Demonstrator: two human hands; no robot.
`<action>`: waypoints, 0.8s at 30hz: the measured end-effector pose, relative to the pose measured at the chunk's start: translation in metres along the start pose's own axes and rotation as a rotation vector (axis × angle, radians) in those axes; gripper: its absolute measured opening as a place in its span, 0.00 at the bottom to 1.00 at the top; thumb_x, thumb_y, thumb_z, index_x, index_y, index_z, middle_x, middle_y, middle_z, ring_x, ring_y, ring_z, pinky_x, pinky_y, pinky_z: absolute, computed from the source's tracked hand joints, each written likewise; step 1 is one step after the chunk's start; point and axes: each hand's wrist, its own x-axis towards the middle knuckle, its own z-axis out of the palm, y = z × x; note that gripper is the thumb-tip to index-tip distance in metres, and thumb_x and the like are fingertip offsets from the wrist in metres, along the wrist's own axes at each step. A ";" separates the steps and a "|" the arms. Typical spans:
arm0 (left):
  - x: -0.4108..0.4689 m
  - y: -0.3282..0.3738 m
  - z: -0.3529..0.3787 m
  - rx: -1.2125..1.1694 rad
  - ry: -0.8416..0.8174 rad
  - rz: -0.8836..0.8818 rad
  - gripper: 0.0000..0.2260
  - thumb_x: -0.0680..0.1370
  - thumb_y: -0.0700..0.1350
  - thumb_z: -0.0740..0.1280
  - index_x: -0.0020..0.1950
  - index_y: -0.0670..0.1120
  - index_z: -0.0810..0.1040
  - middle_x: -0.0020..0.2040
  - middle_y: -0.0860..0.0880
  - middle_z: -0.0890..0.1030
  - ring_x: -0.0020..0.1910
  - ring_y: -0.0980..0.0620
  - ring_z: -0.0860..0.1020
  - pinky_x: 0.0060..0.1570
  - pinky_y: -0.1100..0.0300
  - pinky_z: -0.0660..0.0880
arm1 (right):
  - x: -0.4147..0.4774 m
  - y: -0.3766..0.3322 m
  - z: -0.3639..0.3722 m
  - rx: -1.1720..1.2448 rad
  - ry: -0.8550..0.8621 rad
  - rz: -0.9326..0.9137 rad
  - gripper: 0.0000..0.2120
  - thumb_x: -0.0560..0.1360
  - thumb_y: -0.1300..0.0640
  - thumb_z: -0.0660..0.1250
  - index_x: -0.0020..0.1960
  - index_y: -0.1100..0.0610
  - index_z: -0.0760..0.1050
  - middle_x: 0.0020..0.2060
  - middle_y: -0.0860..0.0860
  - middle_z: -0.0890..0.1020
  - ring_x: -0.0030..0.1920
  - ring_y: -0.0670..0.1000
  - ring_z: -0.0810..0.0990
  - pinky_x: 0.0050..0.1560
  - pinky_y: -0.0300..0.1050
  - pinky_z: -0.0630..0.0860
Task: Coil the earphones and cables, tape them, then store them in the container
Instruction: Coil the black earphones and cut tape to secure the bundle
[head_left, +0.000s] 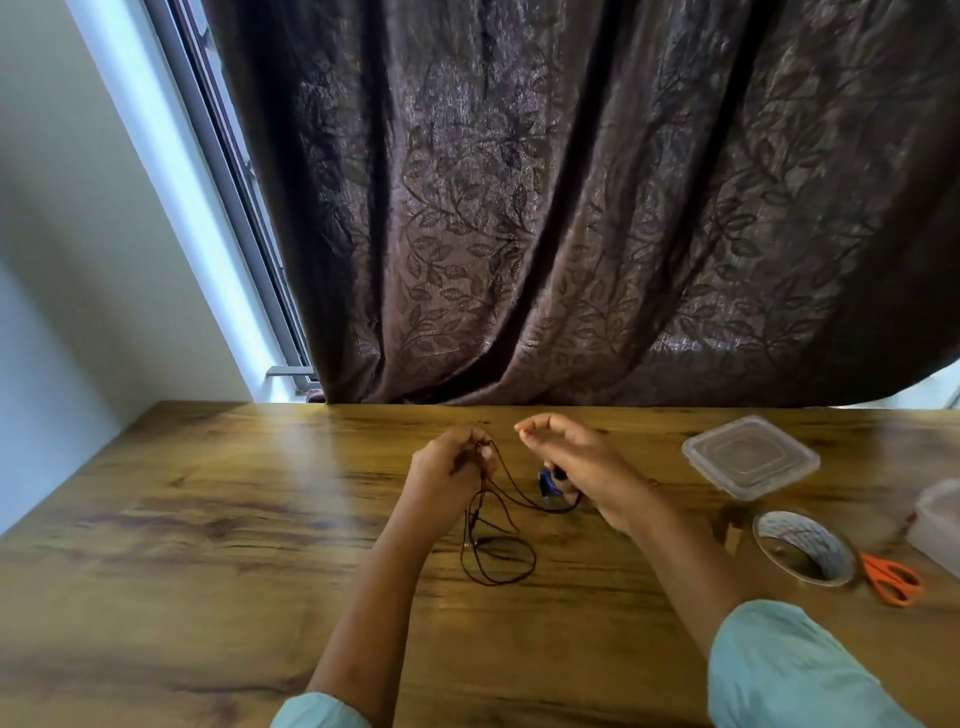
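My left hand (451, 470) is raised above the wooden table (208, 519) and grips a bunch of thin dark earphone cable (498, 551). The cable hangs down from it in loops that rest on the table. One strand runs right to a blue and black piece (549, 480) under my right hand (571, 457). My right hand hovers with its fingers loosely curled, thumb and forefinger close together; whether it holds the strand is hidden.
A clear plastic lid (750, 457) lies at the right rear of the table. A roll of tape (802, 545) and orange scissors (891, 577) lie nearer. A clear container (940, 525) is cut off at the right edge. A brown curtain (571, 208) hangs behind.
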 end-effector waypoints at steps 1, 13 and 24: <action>-0.001 0.001 0.000 -0.053 0.010 0.006 0.08 0.77 0.33 0.62 0.47 0.46 0.77 0.40 0.49 0.80 0.38 0.52 0.79 0.38 0.59 0.77 | 0.000 0.001 0.001 -0.035 -0.022 0.005 0.09 0.77 0.47 0.65 0.55 0.48 0.77 0.51 0.44 0.79 0.39 0.39 0.71 0.37 0.36 0.67; 0.002 -0.024 -0.020 0.196 -0.086 0.056 0.03 0.74 0.50 0.69 0.40 0.57 0.78 0.37 0.52 0.81 0.37 0.59 0.76 0.37 0.69 0.71 | 0.022 0.008 -0.076 0.108 0.444 -0.081 0.10 0.78 0.50 0.63 0.52 0.56 0.77 0.28 0.45 0.68 0.22 0.43 0.64 0.19 0.35 0.59; 0.011 -0.006 0.010 -0.043 -0.161 0.108 0.06 0.78 0.46 0.64 0.44 0.50 0.80 0.35 0.50 0.77 0.33 0.46 0.72 0.35 0.52 0.69 | 0.014 0.013 -0.022 -0.325 -0.142 -0.084 0.14 0.70 0.38 0.68 0.50 0.46 0.80 0.48 0.46 0.82 0.50 0.45 0.80 0.53 0.46 0.77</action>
